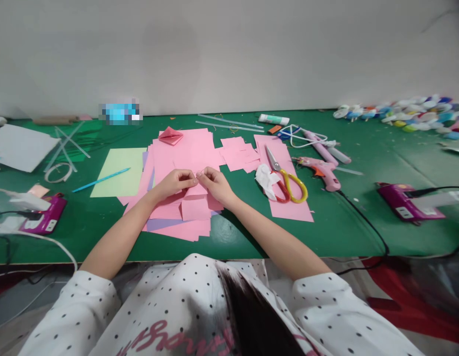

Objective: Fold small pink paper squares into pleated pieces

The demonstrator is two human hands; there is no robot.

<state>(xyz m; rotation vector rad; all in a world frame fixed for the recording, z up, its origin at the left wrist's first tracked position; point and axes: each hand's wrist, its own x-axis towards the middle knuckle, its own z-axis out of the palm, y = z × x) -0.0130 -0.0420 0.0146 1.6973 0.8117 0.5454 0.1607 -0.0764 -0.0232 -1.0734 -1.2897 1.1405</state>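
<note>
Both hands meet over a stack of pink paper sheets (192, 146) in the middle of the green table. My left hand (178, 182) and my right hand (215, 184) pinch the upper edge of a small piece of pink paper (198, 191), their fingertips almost touching. Below the fingers lies another small pink square (195, 209), partly covered. A folded, darker pink paper shape (171, 136) rests at the top left of the stack. Small pink paper squares (238, 154) are spread to the right of my hands.
On the right lie scissors (288, 180) with yellow and red handles, a pink glue gun (323, 173), a glue stick (273, 119) and a purple power strip (407, 202). Leftward are a blue pencil (101, 180), light green paper (116, 165) and another purple power strip (47, 215).
</note>
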